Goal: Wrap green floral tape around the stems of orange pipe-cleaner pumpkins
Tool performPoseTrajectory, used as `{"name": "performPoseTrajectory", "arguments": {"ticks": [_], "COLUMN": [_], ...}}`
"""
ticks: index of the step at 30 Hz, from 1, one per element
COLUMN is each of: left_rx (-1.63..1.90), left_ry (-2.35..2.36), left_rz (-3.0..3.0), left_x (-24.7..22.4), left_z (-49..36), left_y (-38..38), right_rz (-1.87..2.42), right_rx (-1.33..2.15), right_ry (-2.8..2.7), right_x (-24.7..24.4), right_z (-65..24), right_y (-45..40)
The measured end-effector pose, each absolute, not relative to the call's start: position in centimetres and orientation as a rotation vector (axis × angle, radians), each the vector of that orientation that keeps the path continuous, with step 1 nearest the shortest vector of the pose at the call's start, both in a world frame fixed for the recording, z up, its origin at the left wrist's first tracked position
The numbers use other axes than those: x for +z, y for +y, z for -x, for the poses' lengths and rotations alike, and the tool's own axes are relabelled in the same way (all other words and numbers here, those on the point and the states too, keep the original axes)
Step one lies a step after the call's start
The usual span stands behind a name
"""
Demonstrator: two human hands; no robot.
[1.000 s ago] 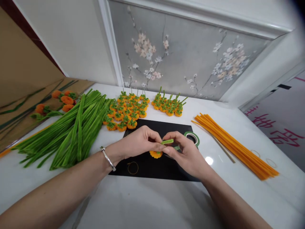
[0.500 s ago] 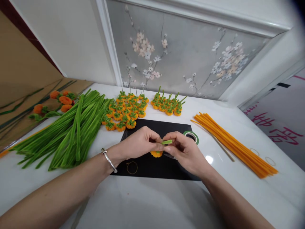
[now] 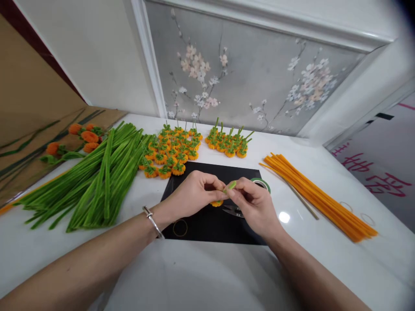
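Above the black mat (image 3: pixel 207 231), my left hand (image 3: pixel 196 193) and my right hand (image 3: pixel 254 202) meet, both closed in a pinch. Between their fingertips a short green pipe cleaner (image 3: pixel 231 185) sticks up at a slant, pinched by my right thumb and fingers. A small orange pipe-cleaner pumpkin (image 3: pixel 216 203) hangs just under my left fingertips, its top hidden by them. The left fingers seem to grip it by the top. Scissors (image 3: pixel 232 211) lie on the mat below my right hand, their handles partly covered.
Green pipe cleaners (image 3: pixel 106 177) lie at left, orange ones (image 3: pixel 320 194) at right. Finished-looking orange pumpkins (image 3: pixel 175 149) stand at the back, beside a group with green stems (image 3: pixel 229 142). Green tape (image 3: pixel 266 185) sits behind my right hand; a rubber band (image 3: pixel 180 227) lies on the mat.
The green pipe cleaner has turned from nearly level to a slant, mostly within my right fingers. Both hands and the pumpkin have shifted slightly, and more of the scissors shows.
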State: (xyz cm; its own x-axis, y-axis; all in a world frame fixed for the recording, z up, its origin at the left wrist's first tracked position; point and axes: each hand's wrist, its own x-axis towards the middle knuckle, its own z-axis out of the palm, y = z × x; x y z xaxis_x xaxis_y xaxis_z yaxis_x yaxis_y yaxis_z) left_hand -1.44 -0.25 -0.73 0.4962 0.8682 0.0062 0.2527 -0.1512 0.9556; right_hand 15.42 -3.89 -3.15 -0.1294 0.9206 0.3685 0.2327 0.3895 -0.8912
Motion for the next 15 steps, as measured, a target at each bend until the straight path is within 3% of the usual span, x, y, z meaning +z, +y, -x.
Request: {"name": "performPoseTrajectory", "arguments": {"ticks": [15], "left_rx": [0.678], "left_ry": [0.922], "left_rz": [-1.548], "left_x": [-0.26], "left_z": [1.62], "left_y": [-0.16], "right_rz": [1.132], "right_rx": [0.742], "right_ry": [-1.681], "right_x": [-2.88], "right_z": [-16.29], "right_y": [-3.65]}}
